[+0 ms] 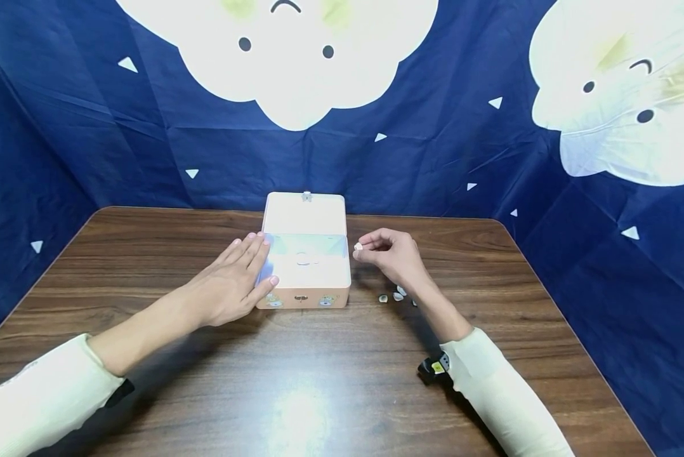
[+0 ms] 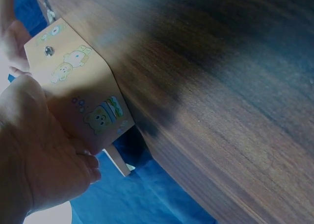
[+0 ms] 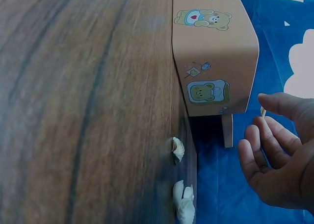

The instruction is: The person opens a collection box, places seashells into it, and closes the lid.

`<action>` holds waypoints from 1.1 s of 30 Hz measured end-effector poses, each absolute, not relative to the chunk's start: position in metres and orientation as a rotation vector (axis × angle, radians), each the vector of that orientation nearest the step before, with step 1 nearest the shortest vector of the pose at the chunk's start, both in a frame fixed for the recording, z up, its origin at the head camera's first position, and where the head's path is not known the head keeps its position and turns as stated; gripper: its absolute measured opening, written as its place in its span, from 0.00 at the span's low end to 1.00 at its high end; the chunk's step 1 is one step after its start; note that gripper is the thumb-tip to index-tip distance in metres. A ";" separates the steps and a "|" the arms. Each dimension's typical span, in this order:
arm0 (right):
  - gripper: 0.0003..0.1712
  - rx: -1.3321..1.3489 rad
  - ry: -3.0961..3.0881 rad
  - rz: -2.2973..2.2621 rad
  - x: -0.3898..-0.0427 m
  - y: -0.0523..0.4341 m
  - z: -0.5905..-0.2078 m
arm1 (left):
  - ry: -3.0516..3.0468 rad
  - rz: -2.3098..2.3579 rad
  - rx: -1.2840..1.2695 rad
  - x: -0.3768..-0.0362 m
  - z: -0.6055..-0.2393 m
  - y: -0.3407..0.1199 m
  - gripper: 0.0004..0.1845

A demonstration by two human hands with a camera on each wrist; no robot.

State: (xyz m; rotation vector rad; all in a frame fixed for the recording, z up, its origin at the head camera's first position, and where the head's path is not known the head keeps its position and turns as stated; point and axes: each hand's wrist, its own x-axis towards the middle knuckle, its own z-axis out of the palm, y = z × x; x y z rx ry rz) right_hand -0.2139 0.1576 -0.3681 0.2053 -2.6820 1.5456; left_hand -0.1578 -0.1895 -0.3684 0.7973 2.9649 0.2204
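Observation:
A small pink box (image 1: pixel 304 279) with bear stickers stands open on the wooden table (image 1: pixel 296 381), its lid (image 1: pixel 304 212) tipped back. My left hand (image 1: pixel 236 279) lies flat with straight fingers against the box's left side; the left wrist view shows the stickered side of the box (image 2: pixel 81 94) next to the palm. My right hand (image 1: pixel 390 254) hovers just right of the box and pinches a small white piece (image 1: pixel 358 246) between thumb and forefinger. The right wrist view shows the box's corner (image 3: pixel 213 52) and the curled fingers (image 3: pixel 267 150).
Several small white shell-like pieces (image 1: pixel 396 296) lie on the table under my right wrist, two of them in the right wrist view (image 3: pixel 179 150). A dark blue cloth with white cloud figures (image 1: pixel 296 57) hangs behind and at both sides of the table.

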 end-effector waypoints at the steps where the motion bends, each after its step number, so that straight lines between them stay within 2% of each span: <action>1: 0.15 0.206 -2.675 1.553 -0.214 0.157 -0.367 | 2.965 0.220 0.799 -0.158 -0.368 -0.189 0.45; 33: 0.13 0.406 -2.592 1.632 -0.213 0.120 -0.356 | 2.957 0.273 0.798 -0.157 -0.370 -0.190 0.45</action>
